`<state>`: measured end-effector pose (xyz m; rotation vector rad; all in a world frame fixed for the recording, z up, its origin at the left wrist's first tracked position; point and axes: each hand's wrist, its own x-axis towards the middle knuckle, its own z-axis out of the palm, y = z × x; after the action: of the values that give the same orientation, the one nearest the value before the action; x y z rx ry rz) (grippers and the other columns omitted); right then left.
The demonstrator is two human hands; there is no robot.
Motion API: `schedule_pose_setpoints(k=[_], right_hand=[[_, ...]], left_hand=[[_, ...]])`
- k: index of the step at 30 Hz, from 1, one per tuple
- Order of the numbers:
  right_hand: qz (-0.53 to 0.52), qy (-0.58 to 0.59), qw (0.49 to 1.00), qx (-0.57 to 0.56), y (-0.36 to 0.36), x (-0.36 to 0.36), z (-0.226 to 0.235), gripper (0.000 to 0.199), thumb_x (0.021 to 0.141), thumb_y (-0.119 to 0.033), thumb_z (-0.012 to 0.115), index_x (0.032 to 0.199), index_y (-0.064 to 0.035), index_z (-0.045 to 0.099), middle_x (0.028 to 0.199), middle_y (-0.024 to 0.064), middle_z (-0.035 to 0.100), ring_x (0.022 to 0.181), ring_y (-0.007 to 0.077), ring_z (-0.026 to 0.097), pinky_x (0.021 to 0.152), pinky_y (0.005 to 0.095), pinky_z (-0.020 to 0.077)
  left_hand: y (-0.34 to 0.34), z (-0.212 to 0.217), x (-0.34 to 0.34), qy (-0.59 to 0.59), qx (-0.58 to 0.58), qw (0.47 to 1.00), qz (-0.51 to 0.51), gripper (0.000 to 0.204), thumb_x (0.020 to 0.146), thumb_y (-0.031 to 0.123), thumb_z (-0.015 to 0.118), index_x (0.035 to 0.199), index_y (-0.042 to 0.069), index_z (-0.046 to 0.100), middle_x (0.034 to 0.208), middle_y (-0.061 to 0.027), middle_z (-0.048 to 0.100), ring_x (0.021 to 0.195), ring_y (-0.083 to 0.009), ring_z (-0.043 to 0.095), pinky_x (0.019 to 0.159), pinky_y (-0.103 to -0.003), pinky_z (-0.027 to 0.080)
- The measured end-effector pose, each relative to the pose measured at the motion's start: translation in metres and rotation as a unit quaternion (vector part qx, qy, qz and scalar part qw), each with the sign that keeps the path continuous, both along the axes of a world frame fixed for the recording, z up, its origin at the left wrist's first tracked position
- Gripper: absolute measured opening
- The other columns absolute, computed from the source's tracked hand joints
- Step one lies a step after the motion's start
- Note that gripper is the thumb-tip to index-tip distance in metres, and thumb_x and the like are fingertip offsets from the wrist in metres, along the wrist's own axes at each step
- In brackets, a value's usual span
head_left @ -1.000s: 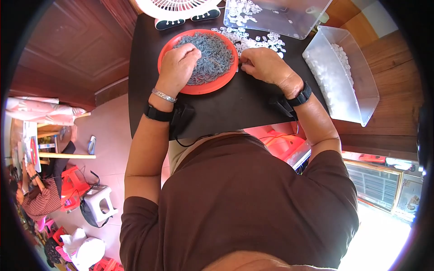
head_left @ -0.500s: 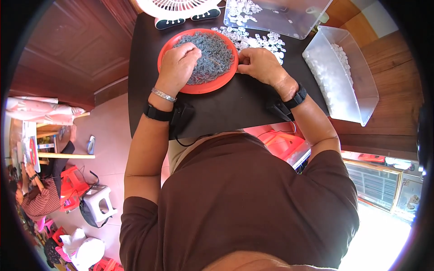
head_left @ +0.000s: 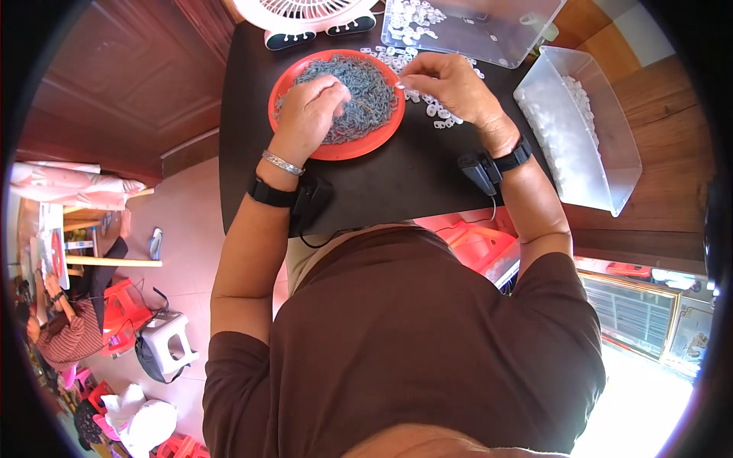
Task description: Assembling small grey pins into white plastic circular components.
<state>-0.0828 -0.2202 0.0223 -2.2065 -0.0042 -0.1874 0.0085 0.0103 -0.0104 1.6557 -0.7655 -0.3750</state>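
A red round tray [head_left: 366,144] on the dark table holds a heap of small grey-blue pieces [head_left: 365,91], too fine to name exactly. Over its left side is my left hand [head_left: 309,111], fingers curled in a pinch; whatever it grips is hidden. My right hand [head_left: 456,88] hovers just past the tray's right rim, thumb and forefinger closed on a small white plastic piece [head_left: 400,85]. Below and behind that hand, loose white plastic pieces [head_left: 440,113] with holes lie spread on the table [head_left: 382,183].
A clear plastic bin [head_left: 473,34] with white pieces stands at the back. Another translucent bin [head_left: 569,137], partly filled with white pieces, is at the right. A white fan [head_left: 305,14] stands behind the tray. Far left, another person [head_left: 72,336] sits near stools.
My right hand has risen from beside the tray rim and turned, now showing a white piece at its fingertips. My left hand has shifted slightly right over the heap.
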Motion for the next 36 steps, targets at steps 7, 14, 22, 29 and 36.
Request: schedule_pose_setpoints(k=[7,14,22,29,36], right_hand=[[0.173,-0.090,0.974,0.111,0.051,0.028,0.001,0.010,0.083,-0.004,0.066,0.093,-0.0037,0.068,0.086,0.0015,0.061,0.084,0.0102,0.057,0.078,0.0256,0.0462],[0.134,-0.134,0.975,0.118,0.062,0.038,-0.006,0.011,0.081,-0.005,0.069,0.091,-0.0053,0.066,0.091,0.0001,0.061,0.084,0.0079,0.058,0.073,0.0237,0.0471],[0.007,-0.256,0.959,-0.121,0.076,0.029,-0.008,0.022,0.072,-0.015,0.076,0.089,-0.0078,0.065,0.088,0.0035,0.064,0.075,0.0135,0.061,0.061,0.0250,0.0479],[0.086,-0.326,0.926,-0.169,0.065,0.029,-0.006,0.024,0.072,-0.008,0.071,0.095,-0.0075,0.066,0.094,0.0087,0.065,0.086,0.0281,0.062,0.076,0.0346,0.0516],[0.132,-0.193,0.950,-0.207,0.051,0.024,0.002,0.018,0.072,-0.010,0.070,0.089,-0.0078,0.066,0.087,0.0061,0.062,0.084,0.0275,0.060,0.073,0.0359,0.0499]], left_hand=[[0.002,0.009,-0.003,0.242,-0.104,0.961,-0.088,0.028,0.091,0.030,0.044,0.090,0.005,0.056,0.070,-0.0047,0.058,0.054,-0.0095,0.049,0.048,-0.020,0.038],[0.007,0.007,0.002,0.341,-0.183,0.915,-0.119,0.023,0.092,0.028,0.043,0.092,0.007,0.053,0.069,-0.0025,0.049,0.058,-0.0148,0.048,0.050,-0.023,0.034],[-0.002,0.003,-0.004,0.344,-0.212,0.913,-0.049,0.016,0.091,0.021,0.048,0.082,0.009,0.051,0.066,-0.0003,0.050,0.055,-0.0110,0.050,0.047,-0.021,0.036],[-0.003,0.006,-0.004,0.254,-0.110,0.961,-0.014,0.017,0.091,0.022,0.048,0.086,0.006,0.055,0.067,0.0002,0.053,0.056,-0.0083,0.048,0.050,-0.020,0.036],[0.003,0.008,0.000,0.156,-0.022,0.987,0.019,0.020,0.089,0.022,0.049,0.075,0.009,0.054,0.061,0.0021,0.050,0.050,-0.0056,0.043,0.045,-0.019,0.031]])
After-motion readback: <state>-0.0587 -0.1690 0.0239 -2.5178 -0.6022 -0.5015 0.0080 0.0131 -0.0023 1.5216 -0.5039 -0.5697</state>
